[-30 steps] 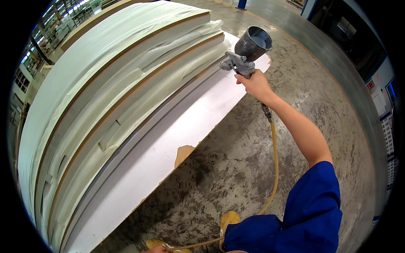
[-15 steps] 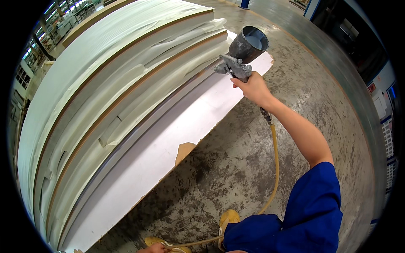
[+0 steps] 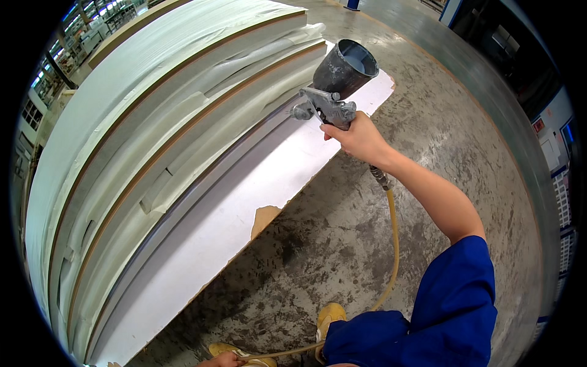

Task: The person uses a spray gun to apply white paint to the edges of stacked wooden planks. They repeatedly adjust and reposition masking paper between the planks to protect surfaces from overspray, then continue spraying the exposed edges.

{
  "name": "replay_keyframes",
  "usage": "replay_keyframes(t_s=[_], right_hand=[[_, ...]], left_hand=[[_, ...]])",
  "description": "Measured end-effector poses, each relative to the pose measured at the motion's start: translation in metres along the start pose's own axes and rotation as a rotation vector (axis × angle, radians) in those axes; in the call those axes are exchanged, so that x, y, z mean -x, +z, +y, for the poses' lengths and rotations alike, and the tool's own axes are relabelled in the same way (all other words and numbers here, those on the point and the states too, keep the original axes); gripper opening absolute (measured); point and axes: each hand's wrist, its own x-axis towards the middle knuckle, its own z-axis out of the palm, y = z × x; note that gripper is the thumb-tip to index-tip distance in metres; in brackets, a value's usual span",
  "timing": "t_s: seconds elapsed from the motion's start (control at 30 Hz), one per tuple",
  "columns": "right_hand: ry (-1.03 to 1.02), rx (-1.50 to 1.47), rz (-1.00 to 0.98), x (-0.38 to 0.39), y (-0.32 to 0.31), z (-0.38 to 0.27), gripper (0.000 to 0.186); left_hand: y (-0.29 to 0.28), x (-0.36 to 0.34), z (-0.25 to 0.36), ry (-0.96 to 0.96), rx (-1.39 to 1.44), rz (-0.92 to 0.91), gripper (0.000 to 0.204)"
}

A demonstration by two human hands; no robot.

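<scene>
My right hand [image 3: 358, 137] is closed round a grey metal spray gun [image 3: 327, 107] with a dark cup [image 3: 343, 68] on top. Its nozzle points left, near the lowest dark-edged strip [image 3: 183, 197] of a layered stack [image 3: 116, 92] with brown edges and pale sheet wrapping. A white board [image 3: 202, 257] with a torn brown patch lies beneath the stack. From the gun's fitting a yellow hose [image 3: 393, 244] hangs down. At the bottom edge my left hand [image 3: 221, 359] grips that hose, only partly in view.
Stained concrete floor [image 3: 465, 171] lies right of the board, with my yellow shoes [image 3: 331, 315] on it. A blue post [image 3: 352, 5] stands at the back. A dark opening and white grids line the far right; workshop racks show at the upper left.
My right hand and the spray gun have moved left and slightly down along the stack's edge. My left hand stays low on the hose.
</scene>
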Motion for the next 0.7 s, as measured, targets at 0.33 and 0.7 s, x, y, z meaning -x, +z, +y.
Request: replay_keyframes(t_s=[0.33, 0.7], right_hand=[[0.015, 0.081, 0.225, -0.036, -0.027, 0.04, 0.031], [0.013, 0.078, 0.407, -0.071, -0.065, 0.075, 0.029]], left_hand=[[0.001, -0.008, -0.018, -0.064, -0.109, -0.047, 0.031], [0.003, -0.01, -0.015, -0.119, -0.038, -0.026, 0.028]])
